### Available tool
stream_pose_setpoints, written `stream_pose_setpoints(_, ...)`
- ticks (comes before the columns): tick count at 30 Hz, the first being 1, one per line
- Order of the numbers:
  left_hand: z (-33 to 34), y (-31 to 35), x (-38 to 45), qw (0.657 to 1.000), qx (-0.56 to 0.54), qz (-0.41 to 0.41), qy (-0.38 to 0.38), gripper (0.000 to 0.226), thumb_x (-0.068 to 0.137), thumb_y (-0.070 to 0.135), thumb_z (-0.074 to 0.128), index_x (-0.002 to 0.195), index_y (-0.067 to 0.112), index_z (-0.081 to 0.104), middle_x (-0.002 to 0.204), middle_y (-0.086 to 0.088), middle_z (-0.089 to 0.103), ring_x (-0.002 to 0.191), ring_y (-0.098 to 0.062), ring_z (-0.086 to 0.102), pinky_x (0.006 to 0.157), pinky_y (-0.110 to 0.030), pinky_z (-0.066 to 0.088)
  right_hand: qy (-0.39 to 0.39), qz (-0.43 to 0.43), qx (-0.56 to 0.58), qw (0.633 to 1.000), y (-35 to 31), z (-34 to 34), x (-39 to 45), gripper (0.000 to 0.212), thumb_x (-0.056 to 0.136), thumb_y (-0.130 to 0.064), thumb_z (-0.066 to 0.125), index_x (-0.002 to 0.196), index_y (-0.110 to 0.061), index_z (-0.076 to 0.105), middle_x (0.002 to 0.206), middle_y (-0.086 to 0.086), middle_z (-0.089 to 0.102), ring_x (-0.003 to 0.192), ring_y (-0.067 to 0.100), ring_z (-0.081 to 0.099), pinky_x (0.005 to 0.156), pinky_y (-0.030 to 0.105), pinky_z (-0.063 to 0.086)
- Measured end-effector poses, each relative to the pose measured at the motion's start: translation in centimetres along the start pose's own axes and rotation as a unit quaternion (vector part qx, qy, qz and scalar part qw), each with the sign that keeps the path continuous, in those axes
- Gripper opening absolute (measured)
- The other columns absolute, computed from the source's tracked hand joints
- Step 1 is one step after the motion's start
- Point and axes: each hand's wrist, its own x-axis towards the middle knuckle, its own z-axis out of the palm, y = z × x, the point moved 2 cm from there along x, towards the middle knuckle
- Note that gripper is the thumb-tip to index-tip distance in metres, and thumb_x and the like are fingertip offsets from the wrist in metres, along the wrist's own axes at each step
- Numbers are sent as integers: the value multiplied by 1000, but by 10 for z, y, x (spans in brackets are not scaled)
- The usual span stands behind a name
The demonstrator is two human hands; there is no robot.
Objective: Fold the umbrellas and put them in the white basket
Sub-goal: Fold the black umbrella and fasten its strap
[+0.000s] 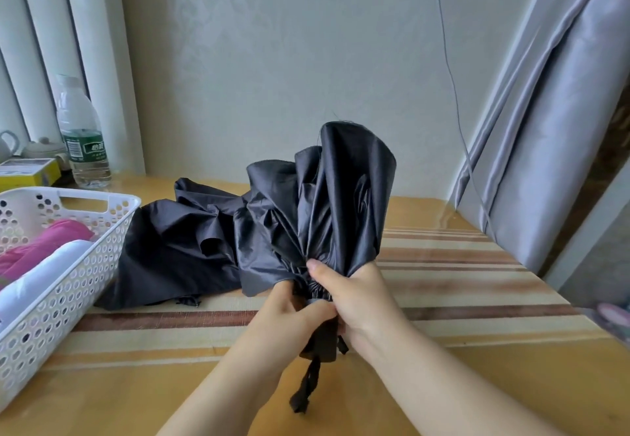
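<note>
A: How much room is there on the table [443, 384]?

B: The near part and the right side, over the striped cloth [460, 285], lie open. The wall closes the far edge, and a grey curtain [545, 145] hangs at the right corner. The basket [85, 261] takes up the left edge.

A: Where is the umbrella?

B: The black umbrella [327, 203] is held above the middle of the table, canopy pointing up and away. Its fabric is loose and crumpled, bunched in tight only near the handle [322, 343]. A black wrist strap [306, 391] dangles below. A second black umbrella [177, 244] lies spread and rumpled on the table behind, just beside the basket.

A: And the hands?

B: The left hand [293, 316] is curled round the handle. The right hand [351, 295] grips the gathered fabric just above it, thumb up.

A: What is in the basket?

B: A pink umbrella [44, 244] and a white umbrella [44, 275], both rolled, side by side. Behind the basket stand a water bottle [81, 135] and a yellow box [27, 173].
</note>
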Motion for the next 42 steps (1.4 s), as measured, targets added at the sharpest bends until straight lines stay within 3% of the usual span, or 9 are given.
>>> stream_pose_setpoints(3,-1,-2,0,999,12,-21,26,52,62,42,74,92,7,50,100,-22,61,93,-38,66,87,-54,54,-9,-20,-16,1000,8,4,-5,40,81,-15,76,117,-24,62,103,-2,72,91,19,69,71,35,57)
stream_pose_setpoints(9,-7,0,5,985,-169,25,-4,16,86,0,63,101,0,56,71,-11,67,59,-20,60,57,-33,51,-63,24,-79,995,-11,-2,-2,64,69,-67,70,112,-20,65,102,3,73,93,22,69,78,39,56)
stream_pose_setpoints(13,-6,0,4,954,-300,2,-19,19,83,-4,62,101,-1,55,75,-18,63,58,-22,57,55,-32,57,47,28,19,998,-37,-30,20,19,98,-25,53,113,-15,60,111,9,67,94,22,66,79,35,56)
stream_pose_setpoints(16,-7,4,3,943,-330,20,-46,35,75,2,64,108,6,51,72,-14,58,54,-19,51,46,-26,49,46,84,-51,994,-43,-48,26,25,99,-28,52,117,-11,58,108,9,67,83,19,66,67,29,51)
stream_pose_setpoints(21,-12,4,6,941,-331,29,-59,43,67,6,65,106,10,47,71,-13,57,53,-18,50,43,-23,44,170,-219,-333,901,-79,-63,13,71,84,-36,71,141,-22,33,125,-4,39,110,12,44,87,23,34)
stream_pose_setpoints(24,-13,2,6,953,-293,32,-74,43,69,2,72,106,8,49,71,-12,55,53,-17,48,43,-24,43,86,-290,-388,871,-111,-58,22,82,76,-36,78,143,-28,31,126,-14,36,119,6,39,101,23,31)
stream_pose_setpoints(29,-12,3,5,960,-261,32,-97,39,80,35,65,103,4,60,70,-10,50,52,-16,44,42,-23,41,-135,-139,-301,934,-137,-58,43,15,86,-20,69,100,-15,69,101,5,74,94,19,70,92,41,54)
stream_pose_setpoints(35,-17,2,10,958,-278,19,-69,31,86,28,60,108,7,56,68,-8,51,50,-16,44,40,-22,40,-260,23,-49,964,-118,-69,37,46,84,-31,53,120,-3,60,113,14,69,99,28,68,86,44,56)
stream_pose_setpoints(42,-15,-3,10,970,-236,36,-40,7,96,13,48,101,9,52,66,-11,53,51,-18,45,43,-25,39,-402,47,-206,891,-107,-52,28,58,77,-49,62,117,-6,61,114,11,69,103,23,67,86,32,56)
